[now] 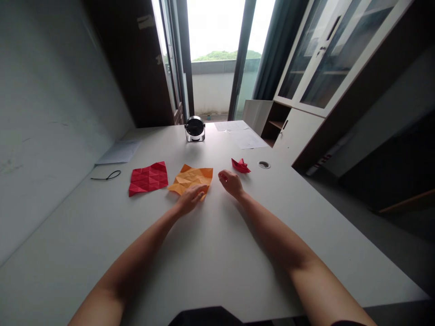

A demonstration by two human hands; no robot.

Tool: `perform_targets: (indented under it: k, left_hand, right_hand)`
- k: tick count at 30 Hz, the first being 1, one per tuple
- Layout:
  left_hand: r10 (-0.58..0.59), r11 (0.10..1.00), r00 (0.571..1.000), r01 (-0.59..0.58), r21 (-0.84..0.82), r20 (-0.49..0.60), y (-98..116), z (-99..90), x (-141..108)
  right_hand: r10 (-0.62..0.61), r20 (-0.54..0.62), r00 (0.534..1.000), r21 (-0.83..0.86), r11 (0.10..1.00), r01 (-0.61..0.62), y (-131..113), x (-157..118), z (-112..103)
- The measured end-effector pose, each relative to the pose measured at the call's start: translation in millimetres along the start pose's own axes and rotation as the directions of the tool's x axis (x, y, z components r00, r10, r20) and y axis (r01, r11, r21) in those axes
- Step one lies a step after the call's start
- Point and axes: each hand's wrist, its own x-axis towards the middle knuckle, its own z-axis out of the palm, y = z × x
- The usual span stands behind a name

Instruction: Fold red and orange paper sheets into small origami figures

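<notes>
A creased orange sheet of paper (190, 177) lies partly unfolded on the white table, its corners lifting slightly. My left hand (191, 199) rests at its near edge, fingers stretched out to the right and touching the paper. Just right of the sheet is my right hand (231, 182), apart from it, with fingers curled in and nothing visible in them. A folded red paper boat (240, 165) sits right behind that hand. To the left of the orange sheet lies a red sheet of paper (148, 179) with a grid of creases.
A black cable tie (107, 176) and white papers (118, 152) lie at the table's left. A round black device on a stand (195, 129) is at the back. More papers (248, 138) lie behind the boat, near a round cable hole (264, 165). A cabinet (306, 124) stands on the right.
</notes>
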Motion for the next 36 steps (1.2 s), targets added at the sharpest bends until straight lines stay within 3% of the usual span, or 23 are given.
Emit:
perform_targets:
  k: [3, 5, 7, 10, 13, 17, 22, 27, 31, 36]
  left_hand:
    - [-0.026, 0.994, 0.996, 0.035, 0.106, -0.085, -3.2, -10.4, 1.0]
    - [-0.054, 0.968, 0.983, 0.095, 0.234, -0.176, -15.6, -21.1, 0.3]
    - [-0.081, 0.924, 0.977, 0.149, 0.352, -0.2, -32.2, -30.0, -1.9]
    - [-0.141, 0.866, 0.981, 0.188, 0.463, -0.135, -52.3, -32.7, -5.9]
    - [-0.177, 0.835, 0.982, 0.187, 0.517, -0.069, -56.9, -22.7, -7.2]
    - [-0.166, 0.832, 0.986, 0.131, 0.54, 0.016, -44.3, -10.6, -5.1]
    - [-0.181, 0.837, 0.983, 0.139, 0.53, 0.028, -26.2, -16.3, -1.1]
    - [-0.185, 0.809, 0.98, 0.191, 0.556, -0.067, -25.6, -9.6, -0.5]
    - [-0.19, 0.824, 0.981, 0.142, 0.549, 0.032, -37.5, 0.9, 2.4]
    - [-0.349, 0.773, 0.935, 0.249, 0.583, 0.064, -56.3, -6.1, 5.3]
  right_hand:
    - [-0.031, -0.006, 1.0, 0.012, 0.999, 0.031, -6.1, 0.1, -0.1]
    - [-0.045, -0.005, 0.999, 0.018, 0.999, 0.045, -13.6, 0.2, 0.5]
    - [-0.061, 0.007, 0.998, 0.025, 0.998, 0.061, -23.3, 0.1, 3.0]
    - [-0.126, 0.077, 0.989, 0.047, 0.991, 0.123, -38.0, -1.3, 12.3]
    - [-0.156, 0.212, 0.965, 0.015, 0.988, 0.156, -46.4, -4.4, 26.8]
    - [-0.096, 0.414, 0.905, -0.055, 0.99, 0.13, -41.5, -8.9, 40.6]
    - [-0.07, 0.538, 0.84, -0.135, 0.976, 0.168, -28.6, -12.2, 37.9]
    - [-0.093, 0.558, 0.825, -0.182, 0.956, 0.231, -30.1, -13.8, 35.4]
    - [-0.101, 0.561, 0.821, -0.201, 0.946, 0.254, -28.5, -13.1, 36.0]
    - [-0.028, 0.557, 0.83, -0.225, 0.957, 0.184, -14.7, -9.1, 31.8]
